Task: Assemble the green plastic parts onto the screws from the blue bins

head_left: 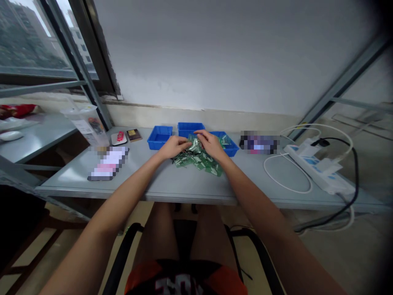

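A heap of small green circuit boards [199,160] lies on the grey table [190,184] in front of me. My left hand [175,146] rests at the heap's left edge, fingers curled onto the boards. My right hand [211,144] lies on top of the heap, fingers spread over a shiny silver piece [194,144] between both hands. Whether either hand actually grips a board is unclear. Behind the heap stand three blue trays: left [159,137], middle [190,128] and right [229,144], the right one partly hidden by my hand.
A white power strip [319,170] with white and black cables lies at the right. A clear plastic container [86,123], a small white dish [118,138] and a dark box [134,135] stand at the left. Blurred flat items lie left and right. A window frame rises left.
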Motion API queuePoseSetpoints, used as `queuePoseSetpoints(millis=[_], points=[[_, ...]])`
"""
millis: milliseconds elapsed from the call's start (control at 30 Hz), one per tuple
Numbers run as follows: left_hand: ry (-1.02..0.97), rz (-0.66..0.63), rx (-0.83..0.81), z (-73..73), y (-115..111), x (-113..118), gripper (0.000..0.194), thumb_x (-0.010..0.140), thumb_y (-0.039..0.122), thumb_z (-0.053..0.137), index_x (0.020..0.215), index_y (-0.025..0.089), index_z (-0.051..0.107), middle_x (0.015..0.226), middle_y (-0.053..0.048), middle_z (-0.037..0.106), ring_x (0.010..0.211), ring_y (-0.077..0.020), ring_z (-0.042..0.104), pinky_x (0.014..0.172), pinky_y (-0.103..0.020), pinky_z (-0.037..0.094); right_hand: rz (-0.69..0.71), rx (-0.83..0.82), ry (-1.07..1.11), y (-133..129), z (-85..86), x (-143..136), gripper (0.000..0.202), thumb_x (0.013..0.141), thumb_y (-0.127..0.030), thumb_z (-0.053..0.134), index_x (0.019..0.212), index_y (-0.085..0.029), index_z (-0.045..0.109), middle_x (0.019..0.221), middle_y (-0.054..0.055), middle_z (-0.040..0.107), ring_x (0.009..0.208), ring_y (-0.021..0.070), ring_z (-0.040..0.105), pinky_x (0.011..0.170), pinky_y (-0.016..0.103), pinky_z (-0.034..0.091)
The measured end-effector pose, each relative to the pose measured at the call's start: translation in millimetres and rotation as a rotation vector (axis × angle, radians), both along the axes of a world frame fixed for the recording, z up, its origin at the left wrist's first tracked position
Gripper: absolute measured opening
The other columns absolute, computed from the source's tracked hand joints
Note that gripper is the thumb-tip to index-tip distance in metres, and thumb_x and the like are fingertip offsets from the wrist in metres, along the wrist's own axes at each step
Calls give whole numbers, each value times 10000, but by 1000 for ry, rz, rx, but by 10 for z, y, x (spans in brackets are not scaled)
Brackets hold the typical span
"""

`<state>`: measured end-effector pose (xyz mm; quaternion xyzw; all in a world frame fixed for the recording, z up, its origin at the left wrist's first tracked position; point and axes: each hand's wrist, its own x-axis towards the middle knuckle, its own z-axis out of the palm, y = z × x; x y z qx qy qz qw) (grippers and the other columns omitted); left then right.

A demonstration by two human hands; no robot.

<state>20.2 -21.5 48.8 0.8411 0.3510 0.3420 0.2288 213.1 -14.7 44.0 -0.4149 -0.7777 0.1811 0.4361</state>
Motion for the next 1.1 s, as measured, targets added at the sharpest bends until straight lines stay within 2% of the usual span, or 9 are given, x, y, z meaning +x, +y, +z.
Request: queuePoseSetpoints(millis=[100, 233, 433, 600, 667, 900, 1100], points=[[-25, 49, 43, 23, 12, -34, 375, 866, 367, 445, 566, 152, 511, 520, 18, 479, 516, -96, 415, 519, -246, 293, 84, -134, 118, -15, 20, -3, 331, 856, -405, 480, 1134, -233, 527, 704, -10, 550, 600, 133, 527, 559, 267, 449], [-80, 115, 88, 44, 28, -61, 388, 859, 386, 449, 554, 154, 511, 519, 14, 480, 529, -101, 417, 521, -246, 296, 159, -246, 187, -13, 39, -2, 407, 804, -341, 564, 1192, -262, 469, 837, 12, 584, 687, 143, 558, 559, 268, 477], [-101, 111, 83, 25, 13, -24, 406, 854, 413, 460, 565, 143, 549, 512, 8, 492, 521, -100, 431, 515, -241, 310, 152, -221, 196, -7, 52, -3, 351, 816, -288, 538, 1159, -240, 480, 749, -8, 552, 611, 126, 521, 547, 274, 465], [-181, 26, -28, -17, 23, 11, 295, 836, 386, 503, 818, 130, 648, 609, 4, 549, 542, -100, 493, 522, -224, 361, 179, -181, 237, 40, 20, -2, 306, 800, -254, 543, 1100, -222, 494, 671, -36, 502, 530, 102, 464, 501, 253, 421], [-189, 4, -56, -20, 29, 11, 290, 832, 381, 511, 856, 128, 650, 628, 0, 560, 551, -102, 506, 529, -223, 375, 176, -170, 251, 52, 8, -9, 298, 797, -244, 540, 1090, -227, 491, 672, -40, 495, 522, 98, 458, 492, 249, 413], [-138, 4, 4, 38, -1, -10, 348, 855, 378, 475, 616, 139, 557, 523, 25, 482, 523, -93, 471, 521, -223, 337, 171, -153, 245, 12, 26, -31, 280, 816, -215, 521, 1089, -258, 474, 705, -28, 487, 548, 102, 461, 512, 256, 426], [-109, -14, 4, 70, -36, -6, 376, 864, 386, 461, 582, 144, 519, 526, 22, 482, 527, -87, 434, 525, -229, 318, 189, -172, 235, -8, 27, -47, 234, 842, -198, 484, 1067, -255, 460, 672, -36, 443, 548, 101, 436, 519, 256, 418]])
